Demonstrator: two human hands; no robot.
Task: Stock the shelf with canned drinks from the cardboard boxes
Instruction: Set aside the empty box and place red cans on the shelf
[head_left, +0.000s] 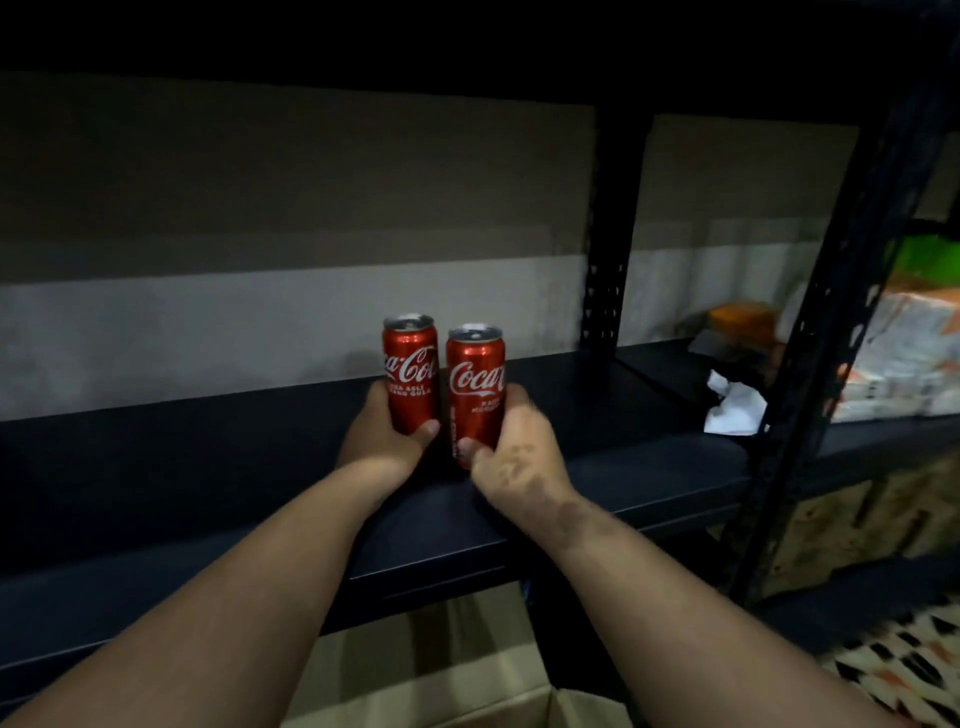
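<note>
Two slim red cola cans stand upright side by side over the dark shelf board (208, 467). My left hand (382, 439) is wrapped around the lower half of the left can (410, 364). My right hand (511, 452) grips the lower part of the right can (475, 382). The cans nearly touch each other. Whether their bases rest on the board is hidden by my fingers. Below the shelf, the open flaps of a cardboard box (467, 686) show between my forearms.
A black perforated upright (605, 291) stands behind and right of the cans, another black post (831, 338) closer at right. Crumpled white paper (735, 405) lies on the shelf to the right. Wrapped packs (904, 353) fill the neighbouring shelf. A grey wall backs the shelf.
</note>
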